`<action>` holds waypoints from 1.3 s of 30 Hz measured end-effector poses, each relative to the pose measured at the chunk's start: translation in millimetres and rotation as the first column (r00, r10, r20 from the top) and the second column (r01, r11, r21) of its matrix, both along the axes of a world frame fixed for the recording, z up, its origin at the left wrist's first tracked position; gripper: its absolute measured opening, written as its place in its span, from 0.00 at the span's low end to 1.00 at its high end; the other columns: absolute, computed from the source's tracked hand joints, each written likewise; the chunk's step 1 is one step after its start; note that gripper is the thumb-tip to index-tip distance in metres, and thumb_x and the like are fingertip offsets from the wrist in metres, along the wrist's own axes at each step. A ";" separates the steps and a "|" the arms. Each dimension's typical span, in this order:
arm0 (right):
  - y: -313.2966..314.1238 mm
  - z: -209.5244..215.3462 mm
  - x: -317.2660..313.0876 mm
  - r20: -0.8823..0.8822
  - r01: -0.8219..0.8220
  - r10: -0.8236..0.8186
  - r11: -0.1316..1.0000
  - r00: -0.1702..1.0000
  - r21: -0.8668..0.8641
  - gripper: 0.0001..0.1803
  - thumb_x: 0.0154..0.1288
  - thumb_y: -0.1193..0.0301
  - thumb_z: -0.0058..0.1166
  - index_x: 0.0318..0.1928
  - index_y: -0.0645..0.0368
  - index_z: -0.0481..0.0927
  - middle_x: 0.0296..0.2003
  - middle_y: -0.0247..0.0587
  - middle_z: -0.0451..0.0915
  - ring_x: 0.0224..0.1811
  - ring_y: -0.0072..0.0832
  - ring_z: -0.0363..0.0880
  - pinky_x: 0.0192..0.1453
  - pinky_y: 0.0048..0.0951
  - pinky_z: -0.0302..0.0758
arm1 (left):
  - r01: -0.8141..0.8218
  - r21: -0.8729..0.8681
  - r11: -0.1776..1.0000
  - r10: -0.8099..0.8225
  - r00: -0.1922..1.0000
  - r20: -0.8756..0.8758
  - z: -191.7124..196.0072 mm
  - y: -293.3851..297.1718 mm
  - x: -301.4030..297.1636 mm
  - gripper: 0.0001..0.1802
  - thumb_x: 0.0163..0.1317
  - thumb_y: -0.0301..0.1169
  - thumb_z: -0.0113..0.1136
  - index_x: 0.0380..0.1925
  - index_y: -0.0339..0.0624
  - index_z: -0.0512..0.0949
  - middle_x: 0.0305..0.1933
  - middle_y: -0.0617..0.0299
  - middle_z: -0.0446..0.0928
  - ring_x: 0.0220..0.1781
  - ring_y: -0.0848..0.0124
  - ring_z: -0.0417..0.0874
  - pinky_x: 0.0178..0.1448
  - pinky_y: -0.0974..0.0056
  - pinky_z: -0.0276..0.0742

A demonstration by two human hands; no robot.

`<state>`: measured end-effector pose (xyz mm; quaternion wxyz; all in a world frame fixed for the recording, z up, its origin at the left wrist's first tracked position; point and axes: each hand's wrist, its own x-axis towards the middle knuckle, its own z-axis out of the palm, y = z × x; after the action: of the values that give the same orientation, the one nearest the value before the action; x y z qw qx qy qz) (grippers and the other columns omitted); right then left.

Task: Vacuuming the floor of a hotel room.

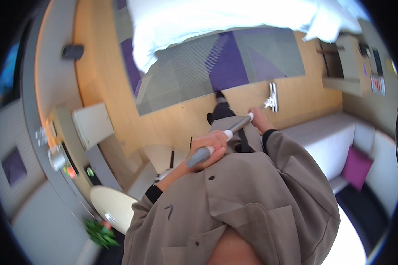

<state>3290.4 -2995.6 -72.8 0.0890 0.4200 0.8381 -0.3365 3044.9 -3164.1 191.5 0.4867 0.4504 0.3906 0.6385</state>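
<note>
Wall unit: at the far left, a grey panel with a small silver cup (56, 157) on a ledge and 2 small lights, 1 red and 1 green, just below it.
Plant: a green plant (100, 232) sits low on the left, just beside a round cream table (112, 204).
Cabinet: a white box-shaped cabinet (92, 124) stands against the wood floor (177, 126), above the table.
Left hand: my left hand (210, 148) is clenched around the grey grip at the near end of the mop pole (221, 139), knuckles up, close to my chest.
Pole: it runs up and to the right from my left hand, grey near me, then a white collar, then a dark stretch.
Right hand: my right hand (257, 118) grasps the pole farther along, fingers wrapped around it near a 2nd white collar.
Mop head: the flat mop head (273, 97) lies on the wood floor just past my right hand, close to the edge of the rug (221, 66).
Rug: grey and purple in angular patches, partly under the white bed (216, 22) at the top.
Shoe: 1 dark shoe (220, 109) shows on the floor between rug and pole.
Sofa: a pale grey sofa (327, 137) runs along the right, with a magenta cushion (356, 168) on it.
Shelf: a wooden shelf unit (345, 66) stands at the upper right.
</note>
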 end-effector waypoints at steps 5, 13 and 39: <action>-25.3 -12.3 -64.1 -0.014 0.174 -0.174 0.985 0.985 0.002 0.07 0.52 0.70 0.60 0.34 0.50 0.80 0.39 0.44 0.80 0.48 0.44 0.78 0.49 0.45 0.77 | 0.079 0.017 0.997 -0.078 0.996 -0.053 -18.3 0.3 -82.0 0.08 0.58 0.20 0.58 0.23 0.40 0.70 0.27 0.58 0.74 0.33 0.62 0.76 0.55 0.48 0.71; -104.2 20.4 -204.5 0.035 0.257 -0.256 0.966 0.966 -0.027 0.08 0.50 0.69 0.61 0.33 0.49 0.78 0.37 0.41 0.78 0.49 0.44 0.76 0.50 0.45 0.76 | 0.000 0.027 1.000 0.000 1.000 0.012 -14.5 -76.1 -216.6 0.07 0.57 0.21 0.58 0.25 0.39 0.69 0.29 0.54 0.74 0.36 0.61 0.76 0.56 0.46 0.71; -368.1 135.3 -444.9 -0.068 0.336 -0.342 0.938 0.937 -0.085 0.10 0.52 0.64 0.63 0.36 0.50 0.82 0.33 0.43 0.81 0.41 0.45 0.83 0.40 0.47 0.77 | 0.408 0.099 0.908 -0.393 0.909 -0.140 91.1 -271.0 -507.7 0.11 0.65 0.35 0.57 0.29 0.45 0.68 0.26 0.61 0.70 0.35 0.63 0.77 0.57 0.47 0.73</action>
<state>2845.6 -3363.7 62.4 0.0105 0.5406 0.7435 -0.3935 2537.2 -3435.1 282.6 0.5543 0.5874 0.2766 0.5207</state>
